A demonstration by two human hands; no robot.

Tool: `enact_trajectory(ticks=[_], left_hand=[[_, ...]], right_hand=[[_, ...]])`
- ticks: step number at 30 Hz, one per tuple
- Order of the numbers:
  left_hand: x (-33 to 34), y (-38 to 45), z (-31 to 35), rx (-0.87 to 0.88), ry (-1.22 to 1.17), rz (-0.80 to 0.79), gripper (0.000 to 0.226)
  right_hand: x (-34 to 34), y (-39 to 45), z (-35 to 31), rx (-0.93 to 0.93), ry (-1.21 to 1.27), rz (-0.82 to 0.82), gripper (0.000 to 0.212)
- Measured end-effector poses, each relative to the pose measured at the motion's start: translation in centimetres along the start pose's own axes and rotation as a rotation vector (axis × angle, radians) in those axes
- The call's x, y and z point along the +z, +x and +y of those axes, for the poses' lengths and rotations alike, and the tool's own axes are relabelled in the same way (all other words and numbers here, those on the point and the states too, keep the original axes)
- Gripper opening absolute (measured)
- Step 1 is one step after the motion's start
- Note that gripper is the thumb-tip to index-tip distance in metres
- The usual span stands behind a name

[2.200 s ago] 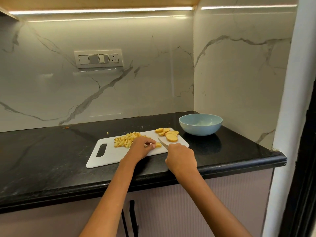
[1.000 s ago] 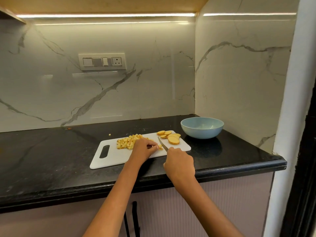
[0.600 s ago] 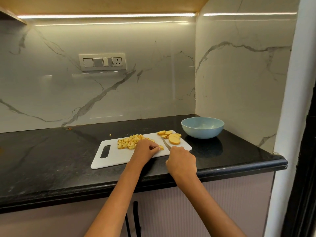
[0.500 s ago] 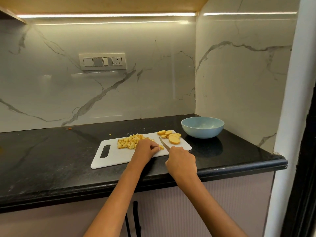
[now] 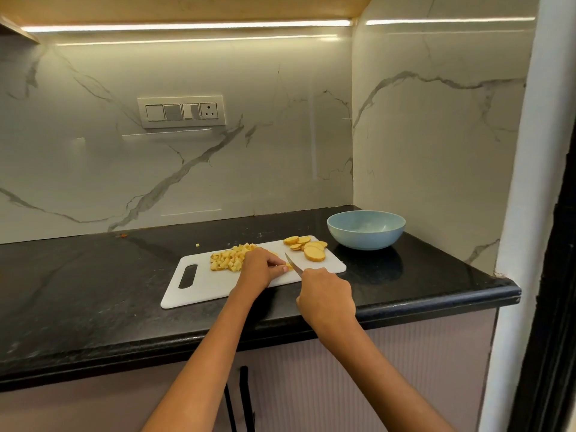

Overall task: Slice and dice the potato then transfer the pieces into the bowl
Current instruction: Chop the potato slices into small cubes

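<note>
Dicing mid-stroke; blade up again since half a second ago.
Right hand [image 5: 325, 299] grips knife [image 5: 293, 265]; left hand [image 5: 261, 268] pins a slice on board [image 5: 199, 289]. Dice [image 5: 227, 260] left, slices [image 5: 307, 246] far right, bowl [image 5: 366, 233] beyond holds nothing visible.

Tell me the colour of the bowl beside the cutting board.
Light blue bowl, seen best in the head view.

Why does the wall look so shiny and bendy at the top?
Head view: the light strip under the cabinet glares and mirrors off the glossy marble wall; the wide-angle lens curves straight edges near the frame's border; the black countertop also reflects the bowl.
</note>
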State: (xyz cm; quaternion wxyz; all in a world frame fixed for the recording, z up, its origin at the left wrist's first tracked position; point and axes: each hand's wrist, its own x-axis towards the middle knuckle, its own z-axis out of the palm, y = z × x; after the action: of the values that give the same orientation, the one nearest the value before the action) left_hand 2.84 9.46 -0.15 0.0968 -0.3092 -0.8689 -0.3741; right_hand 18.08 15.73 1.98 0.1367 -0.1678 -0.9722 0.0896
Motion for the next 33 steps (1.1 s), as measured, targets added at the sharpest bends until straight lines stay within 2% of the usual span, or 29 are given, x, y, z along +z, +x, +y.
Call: enact_trajectory(ticks=[6,14,23,33], left_hand=[[-0.4,0.3,0.1,-0.001,0.006,-0.047,0.021],[0.0,-0.1,0.1,0.017,0.01,0.005,0.02],[0.1,-0.8,-0.3,0.034,-0.026,0.099,0.025],[0.1,-0.6,-0.5,0.012,-0.016,0.083,0.019]], right_hand=[[-0.1,1.3,-0.5,-0.033,-0.024,-0.025,0.026],[0.2,-0.8,-0.5,-0.091,-0.163,0.001,0.026],[0.0,0.0,0.3,0.038,0.034,0.004,0.026],[-0.1,-0.2,-0.2,0.002,0.043,-0.031,0.027]])
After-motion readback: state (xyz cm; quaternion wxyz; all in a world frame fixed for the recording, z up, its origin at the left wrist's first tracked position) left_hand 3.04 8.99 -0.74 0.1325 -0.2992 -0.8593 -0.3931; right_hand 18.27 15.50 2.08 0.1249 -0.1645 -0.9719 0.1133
